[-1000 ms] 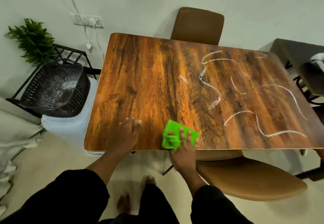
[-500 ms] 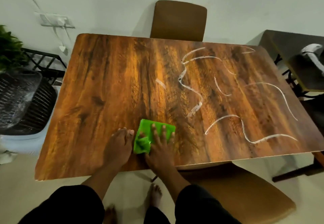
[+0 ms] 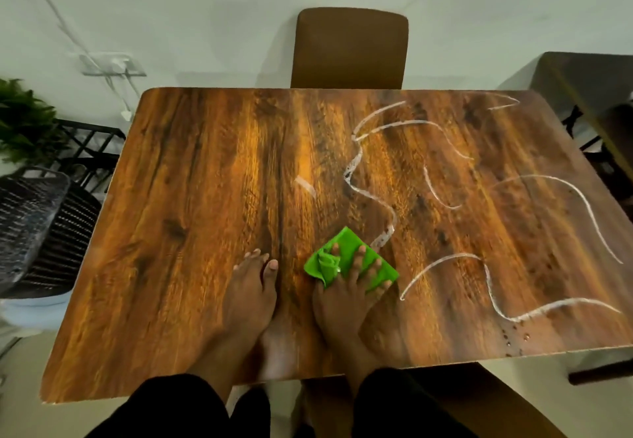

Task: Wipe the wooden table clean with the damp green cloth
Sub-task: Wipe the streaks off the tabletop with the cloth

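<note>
The wooden table [image 3: 191, 232] fills the view, its right half marked with white wavy lines [image 3: 387, 204]. A crumpled green cloth [image 3: 329, 263] lies near the table's middle front. My right hand [image 3: 346, 300] presses flat on the cloth with fingers spread, at the lower end of one white line. My left hand [image 3: 251, 293] rests flat on the bare wood just left of the cloth, holding nothing.
A brown chair [image 3: 349, 47] stands behind the far edge, another under the near right edge. A black woven basket [image 3: 30, 228] on a rack and a green plant [image 3: 24, 122] stand at the left. A dark side table [image 3: 589, 88] is at the right.
My right hand has pushed the cloth away from the near edge, forward and right, up to the white line. My left hand has moved further onto the table. The view has shifted closer.
</note>
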